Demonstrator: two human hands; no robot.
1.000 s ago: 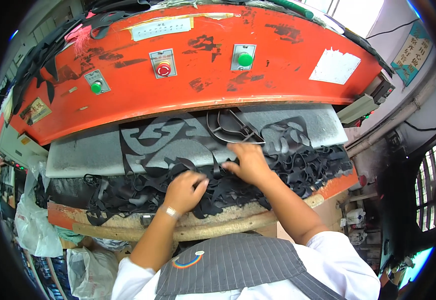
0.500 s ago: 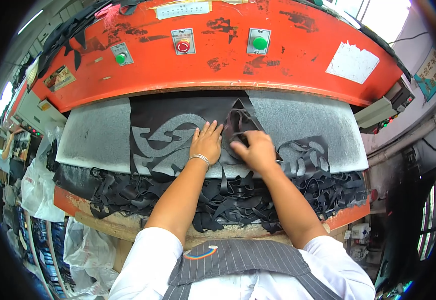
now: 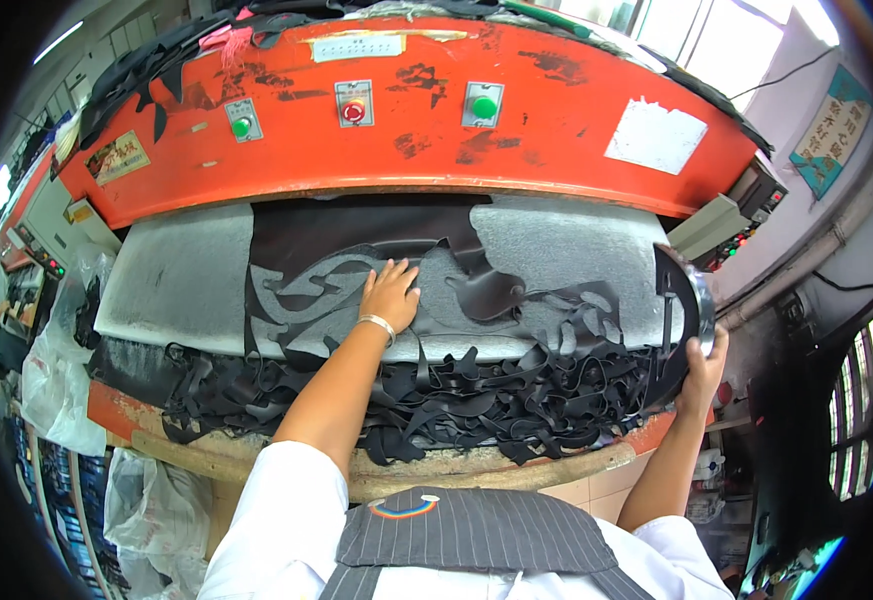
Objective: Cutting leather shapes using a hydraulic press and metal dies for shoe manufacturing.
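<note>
A black leather-like sheet (image 3: 356, 222) with curved cut-outs lies on the worn grey cutting bed (image 3: 171, 270). My left hand (image 3: 391, 298) rests flat on its cut part, fingers spread. To the right of that hand, a rounded dark flap (image 3: 489, 295) of the sheet lies over the bed. At the bed's right end my right hand (image 3: 704, 372) grips the lower edge of a dark, curved cutting die (image 3: 691, 300). The die is tilted up, with its outer rim catching the light. Some of my right fingers are hidden behind it.
A red press beam (image 3: 286, 165) with green and red buttons spans the back. Tangled black scraps (image 3: 456, 400) line the bed's front edge. A control box (image 3: 731, 215) juts out at the right, and plastic bags (image 3: 156, 500) hang at the left.
My right hand has carried the die from the middle of the sheet to the bed's right end. Where it stood, the sheet is now disturbed, with a flap showing. My left hand stays on the sheet.
</note>
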